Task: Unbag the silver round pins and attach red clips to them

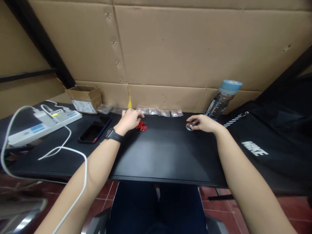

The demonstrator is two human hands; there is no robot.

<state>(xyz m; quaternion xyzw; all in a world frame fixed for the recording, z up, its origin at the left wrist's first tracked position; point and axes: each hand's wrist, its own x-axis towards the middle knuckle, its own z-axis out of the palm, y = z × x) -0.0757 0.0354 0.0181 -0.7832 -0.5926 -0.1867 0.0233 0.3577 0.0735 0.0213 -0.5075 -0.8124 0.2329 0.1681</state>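
My left hand (131, 119), with a black watch on its wrist, hovers at the back of the black table, fingers bent and apart. Beside its thumb lies a small heap of red cord (141, 126); whether they touch is hard to tell. My right hand (203, 123) has its thumb and fingers around the edge of a small, shiny, round metal piece (188, 126) resting at the table's surface. Between the hands, along the back, sit several small clear plastic packets (164, 113) with silvery contents.
To the left are a phone (95, 129), a white power strip (41, 128) with cables, and an open cardboard box (85, 97). A blue-lidded bottle (220, 99) leans behind my right hand, next to a black bag (275, 139). A cardboard wall (170, 48) closes the back.
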